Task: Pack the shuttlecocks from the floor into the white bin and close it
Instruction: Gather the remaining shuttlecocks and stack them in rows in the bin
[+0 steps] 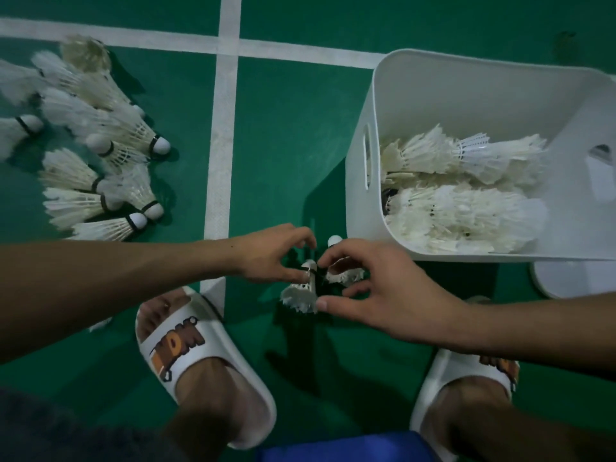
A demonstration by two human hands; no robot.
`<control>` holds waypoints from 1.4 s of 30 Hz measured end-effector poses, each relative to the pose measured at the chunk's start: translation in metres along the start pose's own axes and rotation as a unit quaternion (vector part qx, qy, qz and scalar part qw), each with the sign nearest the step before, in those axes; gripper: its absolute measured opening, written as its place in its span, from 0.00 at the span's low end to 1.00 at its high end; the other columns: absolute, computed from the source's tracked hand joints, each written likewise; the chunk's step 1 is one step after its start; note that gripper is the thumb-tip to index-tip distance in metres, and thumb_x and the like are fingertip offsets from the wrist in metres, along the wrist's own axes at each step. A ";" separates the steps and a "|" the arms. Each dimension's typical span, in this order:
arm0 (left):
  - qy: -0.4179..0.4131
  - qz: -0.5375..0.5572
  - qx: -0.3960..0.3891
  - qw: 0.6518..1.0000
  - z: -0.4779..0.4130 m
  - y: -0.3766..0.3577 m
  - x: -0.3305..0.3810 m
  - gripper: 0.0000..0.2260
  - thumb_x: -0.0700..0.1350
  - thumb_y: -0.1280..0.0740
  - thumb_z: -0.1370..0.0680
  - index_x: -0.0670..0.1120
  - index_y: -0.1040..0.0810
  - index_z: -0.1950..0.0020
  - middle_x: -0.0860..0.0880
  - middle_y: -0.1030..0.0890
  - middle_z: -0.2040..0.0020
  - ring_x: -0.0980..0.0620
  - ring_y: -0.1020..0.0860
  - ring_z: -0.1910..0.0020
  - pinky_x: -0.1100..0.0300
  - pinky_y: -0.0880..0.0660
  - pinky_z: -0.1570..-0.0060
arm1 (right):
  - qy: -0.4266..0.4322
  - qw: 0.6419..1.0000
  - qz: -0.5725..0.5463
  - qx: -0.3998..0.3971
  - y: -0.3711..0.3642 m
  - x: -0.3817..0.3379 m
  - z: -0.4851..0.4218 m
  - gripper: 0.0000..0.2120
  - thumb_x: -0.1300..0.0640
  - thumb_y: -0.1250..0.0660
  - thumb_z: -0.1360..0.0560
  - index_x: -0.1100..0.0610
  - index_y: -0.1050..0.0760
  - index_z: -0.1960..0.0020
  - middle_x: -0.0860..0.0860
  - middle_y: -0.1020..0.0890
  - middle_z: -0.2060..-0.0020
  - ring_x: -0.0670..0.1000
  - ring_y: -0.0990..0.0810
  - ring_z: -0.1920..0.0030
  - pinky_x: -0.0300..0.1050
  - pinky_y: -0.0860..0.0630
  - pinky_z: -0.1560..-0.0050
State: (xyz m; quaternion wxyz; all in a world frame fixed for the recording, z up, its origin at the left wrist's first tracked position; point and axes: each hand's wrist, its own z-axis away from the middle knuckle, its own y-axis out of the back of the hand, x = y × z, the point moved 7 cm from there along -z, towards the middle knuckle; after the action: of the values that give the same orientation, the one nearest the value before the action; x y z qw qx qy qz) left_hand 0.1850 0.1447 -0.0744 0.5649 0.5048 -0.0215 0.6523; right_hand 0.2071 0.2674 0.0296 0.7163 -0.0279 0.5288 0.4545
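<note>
Meeting just off the near corner of the white bin (358, 201), both hands are busy with two loose shuttlecocks. The left hand (276, 256) pinches the nearer shuttlecock (301, 293) at its thin stem under the cork, thumb and fingers close together. The right hand (380, 288) curls its fingers over a second shuttlecock (345, 274), whose cork pokes up toward the bin, and its thumb tip touches the first one's skirt. How firmly that second one is held is hard to tell.

These look almost weightless and easily spoiled: the feather skirt probably crushes and frays under pressure, while the cork and banded stem are firm. Cork or stem is the better place to hold, with a light pinch.

Inside the bin, shuttlecocks already lie in rows on their sides. A pile of shuttlecocks (100, 168) waits well away from the bin, beyond the white line (221, 145). A flat white piece, likely the lid (573, 278), lies against the bin's near side.
</note>
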 end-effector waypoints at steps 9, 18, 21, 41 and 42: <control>0.085 0.042 0.016 0.995 0.005 -0.038 0.001 0.35 0.52 0.25 0.32 0.50 0.38 0.31 0.44 0.33 0.41 0.46 0.29 0.44 0.63 0.31 0.46 | -0.018 0.991 0.127 0.029 -0.027 0.066 -0.019 0.23 0.48 0.28 0.29 0.52 0.30 0.37 0.50 0.29 0.39 0.49 0.29 0.39 0.45 0.34 0.35; 0.145 0.174 0.016 0.974 0.010 -0.016 -0.010 0.27 0.41 0.30 0.29 0.56 0.33 0.33 0.46 0.21 0.48 0.51 0.24 0.61 0.60 0.25 0.61 | -0.075 0.992 0.103 0.012 -0.045 0.074 -0.034 0.19 0.53 0.32 0.25 0.56 0.25 0.35 0.49 0.37 0.39 0.48 0.28 0.39 0.44 0.31 0.33; 0.169 0.229 0.055 0.957 0.017 -0.007 -0.026 0.22 0.39 0.32 0.29 0.57 0.29 0.38 0.44 0.18 0.54 0.51 0.25 0.66 0.58 0.26 0.64 | -0.072 0.995 0.069 0.030 -0.047 0.061 -0.046 0.15 0.54 0.32 0.25 0.55 0.23 0.39 0.46 0.38 0.42 0.47 0.26 0.42 0.46 0.30 0.34; 0.242 0.041 0.343 0.907 0.087 0.139 -0.088 0.28 0.55 0.23 0.35 0.44 0.21 0.39 0.43 0.28 0.39 0.49 0.28 0.44 0.59 0.32 0.43 | -0.054 0.976 0.002 0.211 -0.020 -0.019 -0.134 0.11 0.51 0.25 0.31 0.53 0.22 0.53 0.46 0.33 0.43 0.46 0.29 0.41 0.34 0.39 0.38; 0.236 0.019 0.344 0.909 0.092 0.147 -0.091 0.27 0.56 0.23 0.35 0.45 0.21 0.39 0.43 0.30 0.37 0.48 0.31 0.39 0.57 0.34 0.38 | -0.052 0.975 -0.001 0.214 -0.019 -0.021 -0.137 0.12 0.50 0.25 0.31 0.53 0.22 0.52 0.47 0.32 0.43 0.45 0.29 0.41 0.34 0.38 0.38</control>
State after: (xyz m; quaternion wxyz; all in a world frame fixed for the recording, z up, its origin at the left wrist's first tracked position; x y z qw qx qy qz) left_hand 0.1181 -0.0279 -0.0117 0.3327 0.4989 0.3284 0.7298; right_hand 0.1195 0.1718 -0.0223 0.7323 0.1496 0.5761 0.3309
